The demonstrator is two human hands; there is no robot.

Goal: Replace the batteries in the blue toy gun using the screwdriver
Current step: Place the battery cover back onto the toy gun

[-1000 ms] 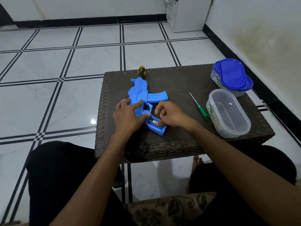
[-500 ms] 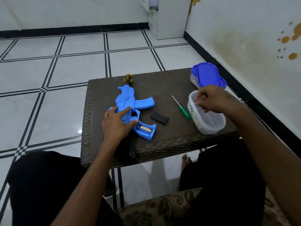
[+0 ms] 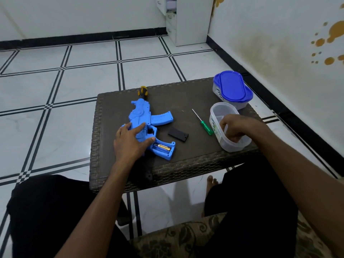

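The blue toy gun lies flat on the dark wicker table, its yellow-and-black muzzle pointing away. Its grip compartment is open and a gold battery shows inside. My left hand rests flat on the gun's body, fingers spread. The black compartment cover lies just right of the gun. A green-handled screwdriver lies further right. My right hand reaches into a clear plastic tub, fingers curled downward; whether they hold anything is hidden.
A second tub with a blue lid stands at the table's far right corner. A small screw lies near the screwdriver tip. My knees sit close under the table's near edge. A wall runs along the right.
My right hand left the gun's battery compartment, moved right to the clear tub and now dips inside it. The black cover now lies on the table. My left hand stayed on the gun.
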